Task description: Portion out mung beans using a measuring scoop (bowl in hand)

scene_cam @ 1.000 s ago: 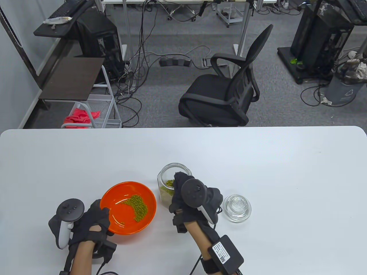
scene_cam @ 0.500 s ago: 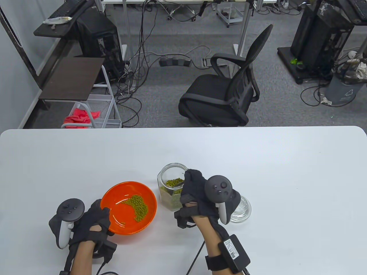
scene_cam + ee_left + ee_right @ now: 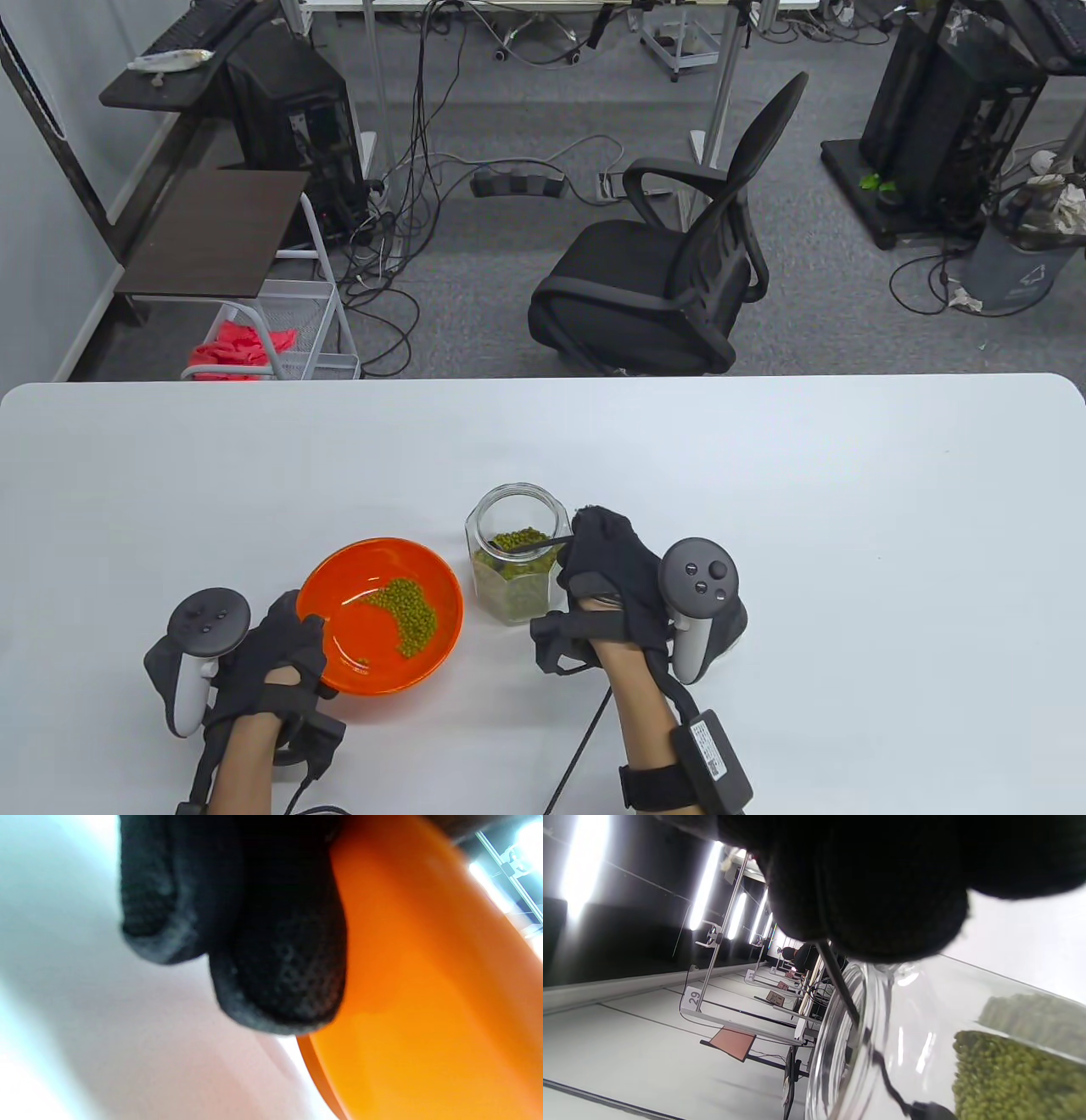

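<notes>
Table view: the scooping step is judged in hand. The slim dark measuring scoop point(image 3: 543, 541) is pinched by the right hand point(image 3: 615, 577) inside the clear glass jar point(image 3: 513, 564) of green mung beans point(image 3: 519, 541); the round orange plastic bowl point(image 3: 382, 615) is gripped at its rim by the left hand point(image 3: 267, 662). A level lift across to the bowl is called for next.

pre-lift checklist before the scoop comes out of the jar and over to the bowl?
1. Right hand grips the scoop handle: ok; the thin dark handle runs from the fingers over the rim.
2. Scoop head is inside the glass jar, at the mung beans: ok.
3. Scoop is loaded: cannot tell; the head is barely visible through the glass.
4. Left hand holds the orange bowl: ok; fingers press its rim and underside.
5. Bowl sits left of the jar, apart from it, with beans already inside: ok.
6. Jar lid: cannot tell; it is hidden in these views.
</notes>
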Demonstrator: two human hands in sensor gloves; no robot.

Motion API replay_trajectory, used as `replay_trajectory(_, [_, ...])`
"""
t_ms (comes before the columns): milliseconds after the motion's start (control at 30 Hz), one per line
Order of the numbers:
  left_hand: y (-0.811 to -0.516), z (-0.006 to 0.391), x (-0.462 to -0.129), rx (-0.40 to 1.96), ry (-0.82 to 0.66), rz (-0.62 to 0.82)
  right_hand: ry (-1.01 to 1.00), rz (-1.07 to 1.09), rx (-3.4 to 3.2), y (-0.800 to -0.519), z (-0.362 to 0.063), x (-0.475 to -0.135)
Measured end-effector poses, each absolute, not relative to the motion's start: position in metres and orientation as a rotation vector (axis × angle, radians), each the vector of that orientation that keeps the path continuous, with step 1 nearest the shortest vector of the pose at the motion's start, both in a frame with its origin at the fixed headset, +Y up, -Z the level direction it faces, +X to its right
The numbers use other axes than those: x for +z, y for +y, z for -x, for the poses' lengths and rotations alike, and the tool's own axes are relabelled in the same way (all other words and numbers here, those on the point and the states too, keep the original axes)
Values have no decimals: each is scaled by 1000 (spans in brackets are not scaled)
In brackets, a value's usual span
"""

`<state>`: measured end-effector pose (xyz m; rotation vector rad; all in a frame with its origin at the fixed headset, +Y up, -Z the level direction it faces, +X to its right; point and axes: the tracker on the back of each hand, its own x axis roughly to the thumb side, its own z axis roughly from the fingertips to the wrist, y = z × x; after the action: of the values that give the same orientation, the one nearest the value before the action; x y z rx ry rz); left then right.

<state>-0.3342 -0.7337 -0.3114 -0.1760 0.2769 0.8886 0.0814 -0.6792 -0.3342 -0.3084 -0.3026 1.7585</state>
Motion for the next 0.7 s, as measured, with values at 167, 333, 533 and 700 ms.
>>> replay_trajectory(167, [-734,334,-311,891,273,175,-302,345,1696,-685,-86,-334])
replay_trajectory(333, [-734,334,-311,891,274,176,-284,367,1635,-688,-91,-335])
replay_trajectory(533, [-734,333,-311,888,272,177,-271,380,1587,-688,-97,-334])
replay_trajectory(700, [-734,333,-311,885,270,177,-258,391,1544,-688,-102,-334])
